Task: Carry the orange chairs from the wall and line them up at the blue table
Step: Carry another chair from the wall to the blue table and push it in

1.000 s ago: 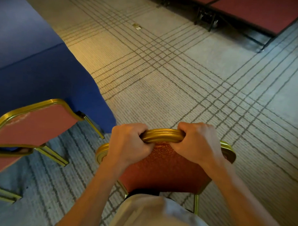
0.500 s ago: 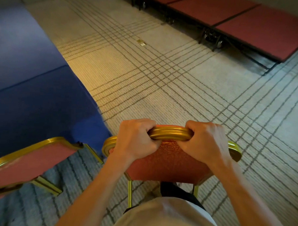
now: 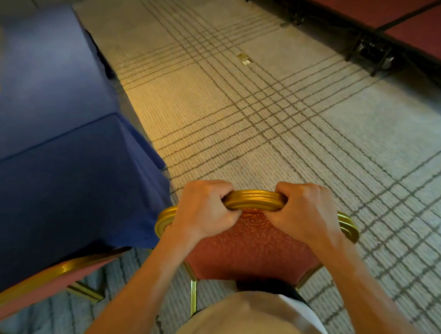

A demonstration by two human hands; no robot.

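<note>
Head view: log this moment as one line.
left hand: grips orange chair | right hand: grips same chair | orange chair: beside blue table | second chair: at table

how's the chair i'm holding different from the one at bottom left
The held chair is gripped at its top rail by the left hand and right hand; the bottom-left chair is untouched. The held chair is at the corner of the blue table; the bottom-left chair sits by its cloth. Both: orange fabric, gold frames.

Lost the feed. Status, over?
Left hand, right hand gripping orange chair's gold top rail. Blue table close left, cloth corner by the frame. Second chair lower left.
</note>
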